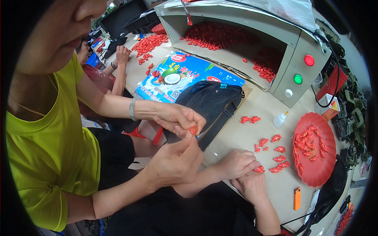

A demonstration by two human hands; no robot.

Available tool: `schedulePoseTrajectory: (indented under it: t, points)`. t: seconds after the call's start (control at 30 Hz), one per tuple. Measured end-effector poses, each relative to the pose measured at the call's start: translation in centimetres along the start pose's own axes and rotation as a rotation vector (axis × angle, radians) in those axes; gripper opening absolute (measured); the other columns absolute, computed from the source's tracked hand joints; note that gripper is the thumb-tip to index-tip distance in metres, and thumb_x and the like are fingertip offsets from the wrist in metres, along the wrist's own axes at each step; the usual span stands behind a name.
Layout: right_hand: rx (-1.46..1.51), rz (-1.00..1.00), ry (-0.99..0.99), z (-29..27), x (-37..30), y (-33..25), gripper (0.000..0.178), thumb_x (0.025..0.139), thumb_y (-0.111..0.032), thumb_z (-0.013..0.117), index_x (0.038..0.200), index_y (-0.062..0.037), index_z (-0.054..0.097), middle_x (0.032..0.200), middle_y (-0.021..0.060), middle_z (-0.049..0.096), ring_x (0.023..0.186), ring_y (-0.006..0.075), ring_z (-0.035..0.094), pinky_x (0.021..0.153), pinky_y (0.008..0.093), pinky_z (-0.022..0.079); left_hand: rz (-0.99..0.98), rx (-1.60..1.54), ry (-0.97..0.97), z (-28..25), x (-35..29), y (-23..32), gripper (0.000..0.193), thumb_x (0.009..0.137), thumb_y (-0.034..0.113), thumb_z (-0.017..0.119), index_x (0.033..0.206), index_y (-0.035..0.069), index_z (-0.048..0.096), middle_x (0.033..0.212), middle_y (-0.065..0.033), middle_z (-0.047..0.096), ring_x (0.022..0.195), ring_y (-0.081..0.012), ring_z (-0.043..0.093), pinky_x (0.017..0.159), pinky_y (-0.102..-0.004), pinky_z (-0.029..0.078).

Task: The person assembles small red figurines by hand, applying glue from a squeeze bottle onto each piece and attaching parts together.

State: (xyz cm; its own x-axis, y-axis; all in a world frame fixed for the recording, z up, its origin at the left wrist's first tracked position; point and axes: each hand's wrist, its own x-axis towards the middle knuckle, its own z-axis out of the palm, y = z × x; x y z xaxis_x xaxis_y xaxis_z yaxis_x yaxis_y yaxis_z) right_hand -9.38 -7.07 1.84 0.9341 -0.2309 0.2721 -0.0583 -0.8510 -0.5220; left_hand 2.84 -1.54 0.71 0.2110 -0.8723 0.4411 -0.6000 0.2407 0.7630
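Note:
Over the near edge of the table, my left hand (237, 164) and my right hand (252, 186) meet with curled fingers. Between their fingertips sits a small glossy red plastic piece (258, 169), partly hidden by the fingers. Similar red pieces (280, 158) lie loose on the table just beyond my hands, some singly and some joined in pairs. To the right of them, a red scalloped plate (313, 177) bears more red pieces.
At left a person in a yellow-green shirt (59, 145) pinches a red piece (193, 129). A black mesh bag (208, 102) lies on a blue carton (153, 84). Behind stands a grey box machine (293, 65) full of red pieces. A white bottle (280, 120) and orange lighter (297, 198) are nearby.

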Motion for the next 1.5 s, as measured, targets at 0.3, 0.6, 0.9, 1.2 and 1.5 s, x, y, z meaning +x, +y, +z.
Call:
schedulePoseTrajectory:
  t: [0.3,0.6,0.9,1.2,1.5]
  points:
    - [0.000,-0.010,0.001,-0.36,0.09,-0.28,0.012,0.064,-0.017,0.066,0.064,-0.0081,0.058,0.061,0.0055,0.055,0.053,0.0210,0.054,0.047,0.0322,0.042,0.001,-0.002,0.004,-0.01,0.11,0.09,0.023,0.080,0.017,0.052,0.064,0.000,0.053,0.059,-0.0114,0.048,0.053,-0.0281,0.047,0.049,-0.0350,0.038]
    - [-0.006,-0.024,0.010,-0.06,-0.02,0.03,0.012,0.065,-0.018,0.065,0.064,-0.0084,0.059,0.061,0.0049,0.055,0.053,0.0205,0.054,0.047,0.0321,0.042,-0.003,-0.003,0.002,0.12,0.04,-0.08,0.023,0.080,0.017,0.052,0.065,0.000,0.054,0.059,-0.0110,0.047,0.053,-0.0277,0.047,0.049,-0.0350,0.037]
    - [-0.022,-0.010,0.001,-0.28,0.11,-0.24,0.012,0.065,-0.018,0.066,0.063,-0.0085,0.058,0.062,0.0050,0.055,0.053,0.0203,0.054,0.047,0.0320,0.042,0.014,-0.005,0.001,-0.19,0.18,0.28,0.022,0.080,0.016,0.052,0.065,0.000,0.054,0.058,-0.0111,0.047,0.053,-0.0277,0.047,0.049,-0.0350,0.037]
    - [0.000,-0.029,0.019,-0.23,0.10,-0.14,0.012,0.060,-0.014,0.069,0.066,-0.0082,0.060,0.061,0.0065,0.056,0.052,0.0226,0.055,0.045,0.0324,0.042,0.015,-0.003,0.004,-0.19,0.22,0.37,0.022,0.080,0.016,0.052,0.065,0.000,0.054,0.059,-0.0114,0.047,0.054,-0.0280,0.047,0.049,-0.0353,0.037]
    - [-0.003,-0.030,0.012,-0.10,0.12,-0.10,0.010,0.064,-0.016,0.066,0.064,-0.0085,0.059,0.061,0.0051,0.055,0.054,0.0199,0.054,0.047,0.0318,0.042,-0.003,-0.006,-0.008,-0.04,-0.03,-0.10,0.022,0.080,0.016,0.052,0.065,0.000,0.054,0.059,-0.0110,0.047,0.054,-0.0272,0.047,0.050,-0.0345,0.037]
